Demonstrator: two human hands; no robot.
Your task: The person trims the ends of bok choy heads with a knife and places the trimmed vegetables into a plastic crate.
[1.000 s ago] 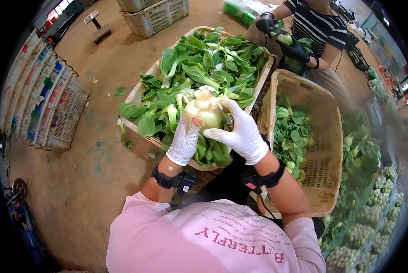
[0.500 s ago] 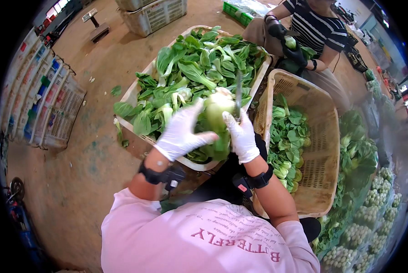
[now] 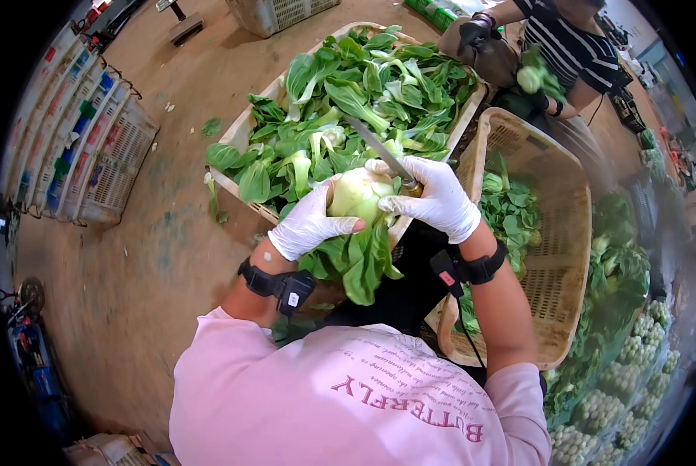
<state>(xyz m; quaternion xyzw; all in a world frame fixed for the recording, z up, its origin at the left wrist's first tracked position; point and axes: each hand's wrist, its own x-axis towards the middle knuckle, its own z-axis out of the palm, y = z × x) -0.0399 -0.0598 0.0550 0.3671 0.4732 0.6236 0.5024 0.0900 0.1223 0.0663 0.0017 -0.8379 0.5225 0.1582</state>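
Single head-worn fisheye view, looking steeply down past the wearer's chest. Pink shirt fills the lower centre; forearms enter from the lower edge. Gloved hands sit close, mid-frame. Crate of greens upper centre, wicker basket right, dirt floor left. Edges bend toward the dark rim. No second view shares the scene.

A brown concrete floor carries a leaf-filled wooden crate, a wicker basket and stacked white crates.

Bright, even daylight; soft shadows; centre sharp; strong fisheye bending, black vignette at rim; edges slightly blurred.
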